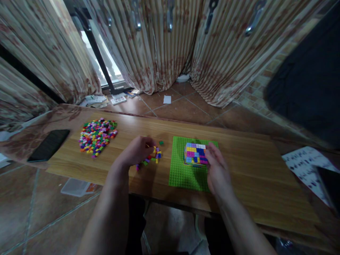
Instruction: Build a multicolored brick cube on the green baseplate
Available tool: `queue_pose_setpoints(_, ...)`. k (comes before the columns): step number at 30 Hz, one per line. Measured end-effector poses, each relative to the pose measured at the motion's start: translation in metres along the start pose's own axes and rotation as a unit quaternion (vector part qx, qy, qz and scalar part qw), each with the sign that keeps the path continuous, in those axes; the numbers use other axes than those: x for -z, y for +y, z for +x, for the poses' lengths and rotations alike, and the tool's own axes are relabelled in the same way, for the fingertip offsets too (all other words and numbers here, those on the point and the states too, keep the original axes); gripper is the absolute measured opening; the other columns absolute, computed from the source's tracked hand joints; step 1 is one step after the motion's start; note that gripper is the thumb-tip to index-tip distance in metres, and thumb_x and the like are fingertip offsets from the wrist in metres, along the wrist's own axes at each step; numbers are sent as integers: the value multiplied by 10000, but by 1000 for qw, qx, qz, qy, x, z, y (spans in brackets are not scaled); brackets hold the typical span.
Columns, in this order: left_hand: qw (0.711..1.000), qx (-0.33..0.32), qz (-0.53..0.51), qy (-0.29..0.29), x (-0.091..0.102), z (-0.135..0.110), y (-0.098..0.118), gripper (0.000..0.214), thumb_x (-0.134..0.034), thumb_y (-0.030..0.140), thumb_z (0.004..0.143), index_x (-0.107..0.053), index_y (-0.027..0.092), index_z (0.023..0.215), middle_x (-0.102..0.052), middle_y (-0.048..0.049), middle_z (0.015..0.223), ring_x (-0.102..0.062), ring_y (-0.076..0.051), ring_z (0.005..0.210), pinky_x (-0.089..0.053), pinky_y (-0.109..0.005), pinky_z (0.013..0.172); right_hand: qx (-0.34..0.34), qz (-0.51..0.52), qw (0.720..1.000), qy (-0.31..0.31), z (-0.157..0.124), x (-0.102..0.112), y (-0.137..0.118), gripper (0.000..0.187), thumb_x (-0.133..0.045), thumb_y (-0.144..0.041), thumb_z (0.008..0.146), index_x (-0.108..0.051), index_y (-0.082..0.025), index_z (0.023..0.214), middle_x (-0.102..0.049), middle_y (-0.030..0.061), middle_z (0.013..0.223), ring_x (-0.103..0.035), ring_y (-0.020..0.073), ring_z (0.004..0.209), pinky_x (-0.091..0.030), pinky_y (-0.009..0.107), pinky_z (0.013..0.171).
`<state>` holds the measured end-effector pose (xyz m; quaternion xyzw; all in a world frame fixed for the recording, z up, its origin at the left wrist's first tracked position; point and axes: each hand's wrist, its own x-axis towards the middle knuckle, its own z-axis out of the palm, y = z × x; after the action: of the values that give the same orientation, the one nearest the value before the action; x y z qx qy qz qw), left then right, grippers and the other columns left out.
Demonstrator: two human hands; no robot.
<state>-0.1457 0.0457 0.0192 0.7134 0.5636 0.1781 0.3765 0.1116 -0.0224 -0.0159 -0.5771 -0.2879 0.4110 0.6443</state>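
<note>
A block built of many-coloured toy bricks stands on a green baseplate, right of the table's middle. My right hand grips the block's right edge, thumb and fingers against it. My left hand is over a small scatter of loose toy bricks left of the baseplate. Its fingers are curled together and pointing down; what lies between them, if anything, is hidden. A single green brick lies just beyond that scatter.
A large heap of coloured bricks sits on the wooden table at the left. Beyond it lies a dark phone or tablet. A clear plastic lid or tray rests on the tiled floor. Printed paper is at the right.
</note>
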Motion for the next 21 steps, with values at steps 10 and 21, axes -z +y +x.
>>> queue_pose_setpoints(10, 996, -36, -81, -15, 1, -4, 15, 213, -623, 296, 741, -682, 131, 861, -714, -57, 845, -654, -168, 757, -520, -256, 667, -6, 15, 998, 56, 2, 0, -4, 398, -724, -443, 730, -661, -212, 1048, -716, 56, 1054, -651, 197, 962, -502, 356, 841)
queue_pose_setpoints(21, 999, -10, -35, -1, -3, -2, 11, 164, -599, 214, 733, -698, 149, 846, -705, -25, 800, -622, -133, 715, -486, -212, 639, 1, -4, 998, 58, 3, 1, -1, 348, -707, -444, 741, -689, -207, 996, -715, 43, 1012, -651, 197, 929, -507, 361, 817)
